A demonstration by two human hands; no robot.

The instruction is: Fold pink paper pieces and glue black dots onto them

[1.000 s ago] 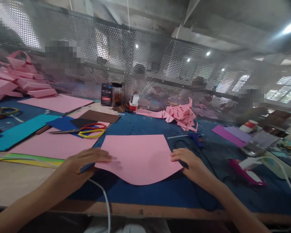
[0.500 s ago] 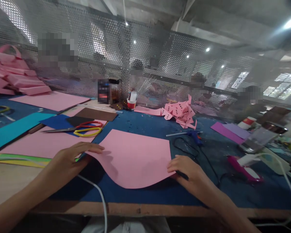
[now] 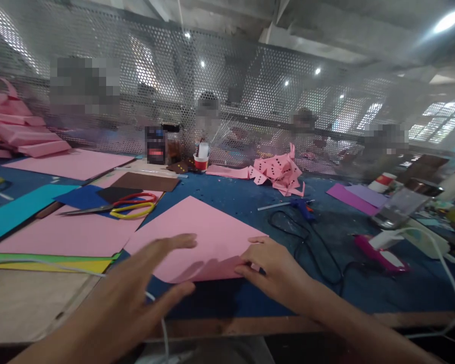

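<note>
A sheet of pink paper lies turned cornerwise on the blue table, its near edge lifted and bent a little. My right hand pinches that sheet near its right corner, thumb below and fingers on top. Over the left part of the sheet hovers my left hand, thumb and fingers spread wide apart, holding nothing. Left of the sheet, red-and-yellow-handled scissors rest on a stack of coloured paper.
A blue glue gun with a black cord and a magenta tool lie to the right. Cut pink pieces with dark dots sit at the back before a perforated metal screen. A white cable crosses the front edge.
The pink sheet has turned so a corner points away from me. My left hand has let go of its edge and moved right, fingers spread. My right hand has shifted left, still gripping.
</note>
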